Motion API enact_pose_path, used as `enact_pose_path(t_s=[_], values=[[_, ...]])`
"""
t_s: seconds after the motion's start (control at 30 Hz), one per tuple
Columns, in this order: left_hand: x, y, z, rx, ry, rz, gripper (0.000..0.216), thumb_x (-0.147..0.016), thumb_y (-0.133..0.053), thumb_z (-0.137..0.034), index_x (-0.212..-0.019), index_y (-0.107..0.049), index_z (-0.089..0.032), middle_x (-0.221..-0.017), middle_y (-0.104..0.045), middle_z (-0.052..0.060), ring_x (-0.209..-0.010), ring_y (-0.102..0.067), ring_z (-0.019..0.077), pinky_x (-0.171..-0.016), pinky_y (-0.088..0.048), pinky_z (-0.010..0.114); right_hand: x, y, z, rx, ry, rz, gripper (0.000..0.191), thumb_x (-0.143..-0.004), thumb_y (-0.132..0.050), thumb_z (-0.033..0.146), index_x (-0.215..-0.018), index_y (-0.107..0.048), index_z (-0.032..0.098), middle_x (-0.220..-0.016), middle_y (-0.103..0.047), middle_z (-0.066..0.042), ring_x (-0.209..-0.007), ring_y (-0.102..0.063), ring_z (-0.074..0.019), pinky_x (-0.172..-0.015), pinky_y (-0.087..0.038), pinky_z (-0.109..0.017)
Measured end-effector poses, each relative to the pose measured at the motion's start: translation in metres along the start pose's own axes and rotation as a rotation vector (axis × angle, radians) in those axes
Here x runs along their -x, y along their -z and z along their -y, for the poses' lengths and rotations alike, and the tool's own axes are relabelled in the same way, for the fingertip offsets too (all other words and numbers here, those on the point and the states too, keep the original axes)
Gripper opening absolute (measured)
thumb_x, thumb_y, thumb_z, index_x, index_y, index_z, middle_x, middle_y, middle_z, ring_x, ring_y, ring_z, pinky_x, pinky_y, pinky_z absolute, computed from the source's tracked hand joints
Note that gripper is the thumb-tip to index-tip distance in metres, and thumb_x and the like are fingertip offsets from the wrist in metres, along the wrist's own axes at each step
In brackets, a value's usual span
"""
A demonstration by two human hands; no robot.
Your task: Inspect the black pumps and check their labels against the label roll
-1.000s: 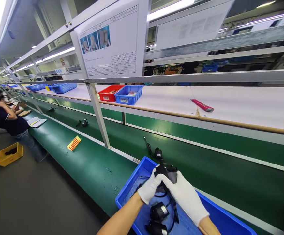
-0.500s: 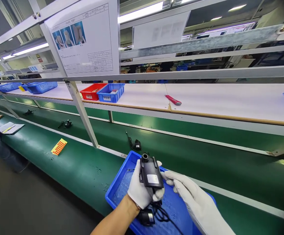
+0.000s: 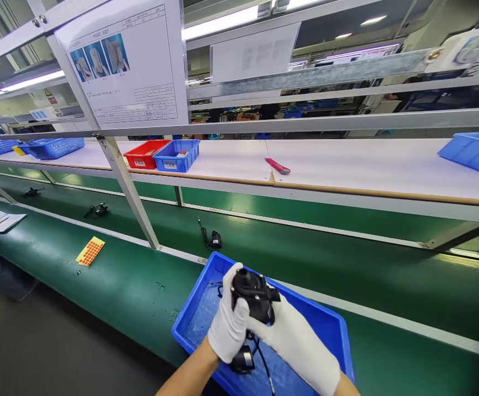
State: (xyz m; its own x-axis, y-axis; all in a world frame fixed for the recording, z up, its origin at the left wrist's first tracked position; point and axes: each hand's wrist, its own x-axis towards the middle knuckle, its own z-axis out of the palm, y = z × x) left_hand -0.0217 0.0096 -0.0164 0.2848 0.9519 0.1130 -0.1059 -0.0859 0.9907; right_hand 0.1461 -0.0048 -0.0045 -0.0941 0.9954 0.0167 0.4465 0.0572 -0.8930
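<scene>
A small black pump (image 3: 252, 297) with a round nozzle on top is held up over a blue tray (image 3: 325, 330). My left hand (image 3: 229, 327), in a white glove, grips its left side. My right hand (image 3: 291, 344), also gloved, closes on its lower right side. The pump's black cable hangs down into the tray. Another black pump (image 3: 242, 360) lies in the tray just below my hands, partly hidden by them.
The tray sits on a green conveyor belt (image 3: 140, 275). A black pump with cable (image 3: 213, 240) lies on the belt behind the tray, and an orange sticker sheet (image 3: 90, 251) to the left. Red bin (image 3: 145, 154), blue bin (image 3: 177, 155) and a red tool (image 3: 277, 166) sit on the white shelf.
The view has swung right. The pump has turned from label-up to nozzle-up, and my right hand has closed back onto it from an open position beside it.
</scene>
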Motion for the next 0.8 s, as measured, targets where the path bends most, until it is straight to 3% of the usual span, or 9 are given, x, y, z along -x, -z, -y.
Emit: enact_pose_path(t_s=[0.13, 0.23, 0.3, 0.4, 0.5, 0.63, 0.8], values=[[0.012, 0.002, 0.005, -0.215, -0.208, -0.007, 0.115, -0.085, -0.059, -0.092, -0.169, -0.028, -0.019, -0.161, -0.046, 0.025, -0.149, -0.05, 0.0438, -0.13, -0.038, 0.059, -0.004, -0.003, -0.001, -0.172, 0.112, 0.035, 0.074, -0.083, -0.085, 0.051, -0.149, -0.063, 0.025, -0.146, -0.072, -0.014, -0.135, -0.07, -0.0356, -0.119, -0.056, -0.053], [0.017, 0.011, -0.008, -0.275, -0.369, 0.082, 0.116, -0.08, -0.064, -0.092, -0.171, -0.023, -0.032, -0.162, -0.045, 0.02, -0.147, -0.051, 0.0453, -0.127, -0.042, 0.059, -0.001, 0.008, 0.003, -0.206, 0.184, 0.084, 0.073, -0.083, -0.087, 0.051, -0.148, -0.064, 0.026, -0.148, -0.071, -0.014, -0.134, -0.07, -0.0344, -0.119, -0.056, -0.052], [0.015, 0.024, -0.02, -0.316, -0.393, 0.157, 0.111, -0.084, -0.057, -0.092, -0.173, -0.02, -0.036, -0.167, -0.042, 0.017, -0.147, -0.052, 0.0427, -0.127, -0.041, 0.057, 0.002, 0.016, 0.006, -0.211, 0.239, 0.103, 0.073, -0.082, -0.089, 0.057, -0.144, -0.067, 0.025, -0.147, -0.071, -0.016, -0.135, -0.069, -0.0352, -0.119, -0.056, -0.052], [0.001, 0.052, -0.022, -0.187, -0.203, 0.156, 0.096, -0.097, -0.027, -0.09, -0.17, -0.035, -0.027, -0.159, -0.054, 0.016, -0.13, -0.062, 0.0343, -0.121, -0.044, 0.052, 0.004, 0.025, 0.008, -0.238, 0.302, 0.102, 0.073, -0.082, -0.087, 0.065, -0.14, -0.069, 0.025, -0.141, -0.074, -0.015, -0.134, -0.07, -0.0343, -0.12, -0.055, -0.051], [-0.021, 0.077, 0.006, 0.079, 0.076, 0.057, 0.097, -0.101, -0.01, -0.086, -0.154, -0.057, -0.019, -0.14, -0.068, 0.015, -0.121, -0.064, 0.03, -0.116, -0.045, 0.049, 0.004, 0.031, 0.01, -0.244, 0.326, 0.098, 0.07, -0.083, -0.087, 0.063, -0.138, -0.07, 0.024, -0.14, -0.074, -0.015, -0.132, -0.071, -0.0331, -0.118, -0.057, -0.049], [-0.036, 0.087, 0.059, 0.215, 0.326, 0.049, 0.108, -0.086, -0.035, -0.102, -0.138, -0.07, -0.014, -0.131, -0.075, 0.019, -0.119, -0.067, 0.0345, -0.114, -0.046, 0.053, 0.003, 0.035, 0.011, -0.223, 0.324, 0.094, 0.071, -0.082, -0.087, 0.061, -0.14, -0.069, 0.024, -0.141, -0.075, -0.016, -0.132, -0.072, -0.0343, -0.117, -0.058, -0.049], [-0.022, 0.075, 0.095, 0.238, 0.434, -0.036, 0.106, -0.074, -0.055, -0.105, -0.124, -0.076, -0.013, -0.122, -0.078, 0.021, -0.111, -0.071, 0.035, -0.108, -0.05, 0.054, 0.002, 0.04, 0.004, -0.202, 0.313, 0.054, 0.075, -0.081, -0.086, 0.067, -0.141, -0.07, 0.026, -0.142, -0.074, -0.017, -0.133, -0.071, -0.0367, -0.118, -0.056, -0.052]])
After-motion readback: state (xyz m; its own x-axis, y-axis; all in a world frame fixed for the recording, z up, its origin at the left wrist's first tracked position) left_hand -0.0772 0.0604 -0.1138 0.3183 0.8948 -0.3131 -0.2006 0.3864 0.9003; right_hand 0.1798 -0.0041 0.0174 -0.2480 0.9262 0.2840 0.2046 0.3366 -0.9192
